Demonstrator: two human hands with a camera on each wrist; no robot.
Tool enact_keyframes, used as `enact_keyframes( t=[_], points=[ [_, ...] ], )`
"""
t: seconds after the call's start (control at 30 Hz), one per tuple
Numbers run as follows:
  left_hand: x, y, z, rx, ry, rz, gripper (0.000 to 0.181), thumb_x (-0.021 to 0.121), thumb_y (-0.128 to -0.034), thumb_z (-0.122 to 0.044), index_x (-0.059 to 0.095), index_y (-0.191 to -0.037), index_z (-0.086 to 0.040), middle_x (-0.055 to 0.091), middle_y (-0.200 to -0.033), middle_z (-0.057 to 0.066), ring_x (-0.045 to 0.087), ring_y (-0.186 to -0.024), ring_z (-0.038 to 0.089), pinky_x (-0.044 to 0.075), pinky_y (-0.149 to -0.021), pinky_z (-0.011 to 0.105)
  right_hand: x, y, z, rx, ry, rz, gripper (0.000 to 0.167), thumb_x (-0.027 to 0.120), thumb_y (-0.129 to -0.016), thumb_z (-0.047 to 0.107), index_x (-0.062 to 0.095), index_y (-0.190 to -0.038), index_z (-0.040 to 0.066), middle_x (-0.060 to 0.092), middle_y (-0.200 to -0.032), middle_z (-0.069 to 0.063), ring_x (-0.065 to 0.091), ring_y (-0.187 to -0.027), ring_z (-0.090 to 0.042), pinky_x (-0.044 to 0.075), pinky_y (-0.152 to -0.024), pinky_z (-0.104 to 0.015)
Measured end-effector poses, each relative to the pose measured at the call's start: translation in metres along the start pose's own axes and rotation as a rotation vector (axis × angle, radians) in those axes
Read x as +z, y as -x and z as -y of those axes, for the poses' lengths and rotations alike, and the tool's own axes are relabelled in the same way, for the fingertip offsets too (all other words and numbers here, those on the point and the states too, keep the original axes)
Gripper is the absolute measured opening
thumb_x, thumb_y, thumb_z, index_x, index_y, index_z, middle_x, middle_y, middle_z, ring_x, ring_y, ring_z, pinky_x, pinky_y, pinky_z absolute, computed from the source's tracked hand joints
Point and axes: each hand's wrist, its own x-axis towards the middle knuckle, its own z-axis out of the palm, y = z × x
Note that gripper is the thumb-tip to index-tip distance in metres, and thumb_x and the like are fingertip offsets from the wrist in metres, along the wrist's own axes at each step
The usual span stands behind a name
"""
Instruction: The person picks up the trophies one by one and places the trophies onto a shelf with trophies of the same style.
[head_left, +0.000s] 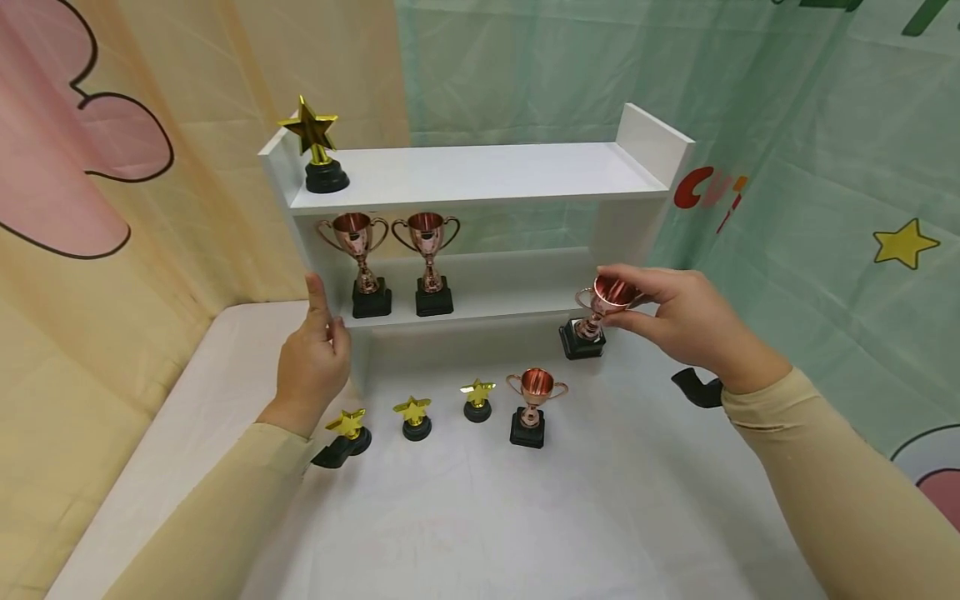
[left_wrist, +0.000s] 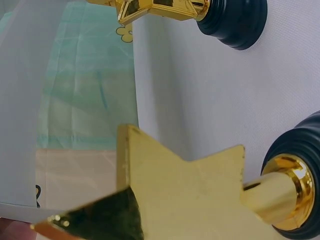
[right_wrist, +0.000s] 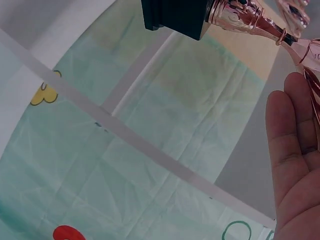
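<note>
Trophy (head_left: 588,328) tilts, pinched by the right hand (head_left: 686,323); the left hand (head_left: 309,367), grip unclear, is beside the shelf (head_left: 480,173).

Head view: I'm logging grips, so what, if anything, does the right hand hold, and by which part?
The right hand holds a copper trophy by its cup, not by its black base.

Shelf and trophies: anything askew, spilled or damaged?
Nothing visibly spilled or damaged. Only one cup looks askew: it's in the right grip, tilted, likely just from being held. Everything on the shelf and table looks upright, though the table's leftmost star is partly hidden.
</note>
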Motion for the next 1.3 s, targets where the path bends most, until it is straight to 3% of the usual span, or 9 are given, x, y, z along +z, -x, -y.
enact_keyframes(
  t=[0.17, 0.53, 1.03, 1.3],
  points=[
    [0.000, 0.000, 0.000, 0.000, 0.004, -0.006, 0.088, 0.044, -0.1082, -0.010, -0.010, -0.165, -0.051, 0.041, -0.059, 0.012, 0.031, -0.046, 0.021, 0.029, -0.046, 0.035, 0.002, -0.009, 0.005, -0.009, -0.016, 0.007, 0.060, 0.089, -0.083, 0.011, 0.069, -0.140, 0.011, 0.079, -0.104, 0.001, 0.073, -0.092, -0.014, 0.049, -0.073, -0.010],
    [0.001, 0.000, 0.001, -0.004, -0.002, -0.004, 0.089, 0.044, -0.1080, -0.010, -0.011, -0.164, -0.051, 0.041, -0.059, 0.012, 0.031, -0.046, 0.021, 0.029, -0.046, 0.035, 0.005, -0.028, 0.009, -0.034, -0.040, 0.002, 0.060, 0.086, -0.085, 0.005, 0.067, -0.142, 0.009, 0.079, -0.108, -0.003, 0.072, -0.092, -0.015, 0.050, -0.085, -0.007],
    [0.002, 0.000, 0.003, -0.004, -0.023, -0.014, 0.087, 0.043, -0.1075, -0.011, -0.009, -0.166, -0.048, 0.041, -0.059, 0.012, 0.030, -0.046, 0.020, 0.027, -0.047, 0.036, 0.010, -0.046, 0.015, -0.080, -0.043, -0.011, 0.061, 0.086, -0.086, 0.007, 0.066, -0.144, 0.009, 0.078, -0.119, -0.009, 0.075, -0.094, -0.019, 0.055, -0.074, -0.024],
    [0.002, 0.000, 0.001, -0.022, -0.021, 0.003, 0.085, 0.043, -0.1084, -0.012, -0.009, -0.166, -0.047, 0.044, -0.062, 0.014, 0.030, -0.045, 0.020, 0.028, -0.045, 0.035, 0.015, -0.058, 0.017, -0.087, -0.036, 0.004, 0.058, 0.083, -0.089, 0.009, 0.066, -0.144, 0.011, 0.075, -0.130, -0.009, 0.074, -0.099, -0.020, 0.057, -0.080, -0.026]
  ],
)
